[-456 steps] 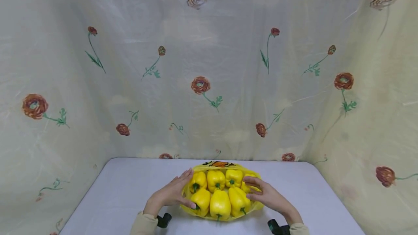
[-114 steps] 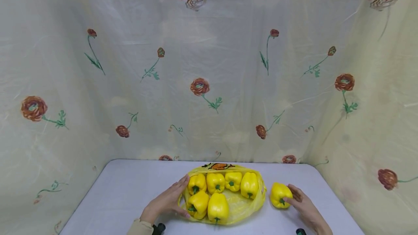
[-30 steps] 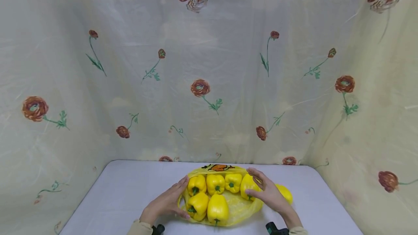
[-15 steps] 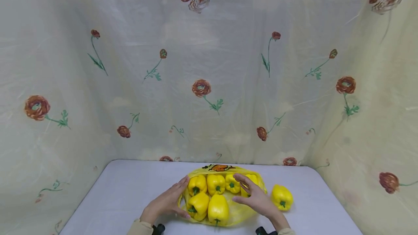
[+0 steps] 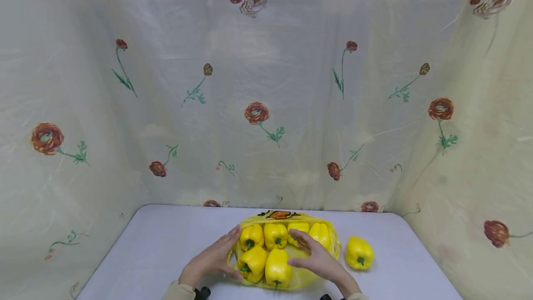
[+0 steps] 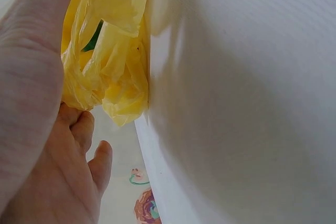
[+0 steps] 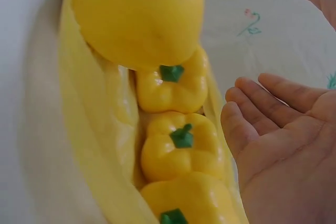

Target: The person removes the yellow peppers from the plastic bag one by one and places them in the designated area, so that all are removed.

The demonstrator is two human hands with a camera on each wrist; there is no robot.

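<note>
A yellow plastic bag [image 5: 306, 270] lies with its mouth facing me, and several yellow bell peppers [image 5: 278, 267] with green stems sit inside in two rows. My left hand [image 5: 214, 256] rests along the bag's left side, thumb and fingers spread. In the left wrist view, crumpled bag plastic [image 6: 123, 87] lies against that hand. Over the bag's right part hovers my right hand [image 5: 314, 258], fingers spread, thumb close to the front-row pepper. The right wrist view shows its palm [image 7: 294, 166] holding nothing. One loose bell pepper [image 5: 360, 253] stands on the table, right of the bag.
The white table [image 5: 166, 230] has its rounded far edge against a flower-patterned curtain [image 5: 291, 152], which also hangs at both sides. Dark wrist camera mounts [image 5: 203, 293] show below the hands.
Earlier, my right hand took a bell pepper from the bag and set it down on the right. It has since returned, moving left over the bag toward the front-row pepper. My left hand stays put.
</note>
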